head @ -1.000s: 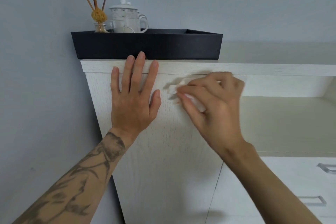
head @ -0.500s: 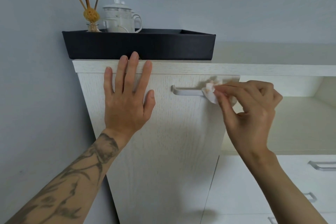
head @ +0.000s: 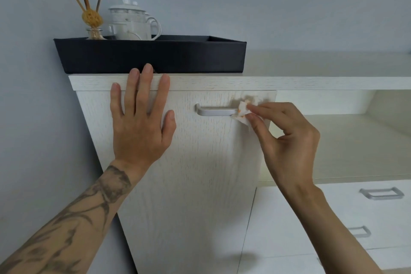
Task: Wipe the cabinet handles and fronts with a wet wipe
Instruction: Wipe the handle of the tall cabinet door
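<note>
A pale wood-grain cabinet door [head: 200,173] carries a silver bar handle [head: 214,111] near its top. My right hand [head: 287,140] pinches a small crumpled white wet wipe [head: 243,112] with orange marks and holds it against the handle's right end. My left hand [head: 140,122] lies flat on the door to the left of the handle, fingers spread and fingertips reaching the cabinet's top edge. The handle's right end is hidden by the wipe.
A black tray [head: 151,55] sits on the cabinet top and holds a white teapot [head: 131,22] and a reed diffuser [head: 92,18]. To the right are an open shelf [head: 347,140] and white drawers with silver handles [head: 381,193]. A grey wall stands at the left.
My right hand with the wipe has slid from the handle's left end to its right end, uncovering the bar. My left hand has stayed flat on the door.
</note>
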Available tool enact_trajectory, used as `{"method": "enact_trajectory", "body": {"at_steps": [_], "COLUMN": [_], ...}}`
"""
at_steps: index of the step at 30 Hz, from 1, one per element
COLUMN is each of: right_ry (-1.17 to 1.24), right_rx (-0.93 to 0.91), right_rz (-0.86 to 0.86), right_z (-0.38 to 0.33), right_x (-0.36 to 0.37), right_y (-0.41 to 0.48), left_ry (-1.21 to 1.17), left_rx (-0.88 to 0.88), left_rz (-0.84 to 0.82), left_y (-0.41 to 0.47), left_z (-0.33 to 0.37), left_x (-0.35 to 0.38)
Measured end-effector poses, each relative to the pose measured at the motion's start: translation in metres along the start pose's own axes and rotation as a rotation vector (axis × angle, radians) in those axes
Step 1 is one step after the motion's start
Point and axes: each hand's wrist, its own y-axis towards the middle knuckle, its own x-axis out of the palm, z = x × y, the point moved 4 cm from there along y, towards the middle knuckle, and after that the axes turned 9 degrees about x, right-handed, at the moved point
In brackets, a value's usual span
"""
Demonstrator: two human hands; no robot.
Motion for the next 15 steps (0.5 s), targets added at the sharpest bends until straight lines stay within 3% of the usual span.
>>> {"method": "enact_trajectory", "body": {"at_steps": [5,15], "right_ry": [0.066,0.016], "right_rx": [0.055,-0.058], "right_rz": [-0.003,0.008], "right_z": [0.0038,0.0038], "right_x": [0.0000,0.0026], "right_y": [0.0035,-0.0021], "left_ry": [0.004,0.007], "left_rx": [0.004,0.004], "left_rz": [0.004,0.007], "left_y": [0.0002,-0.0004], "left_z": [-0.0001,-0.0011], "left_x": [-0.0007,0.0005]}}
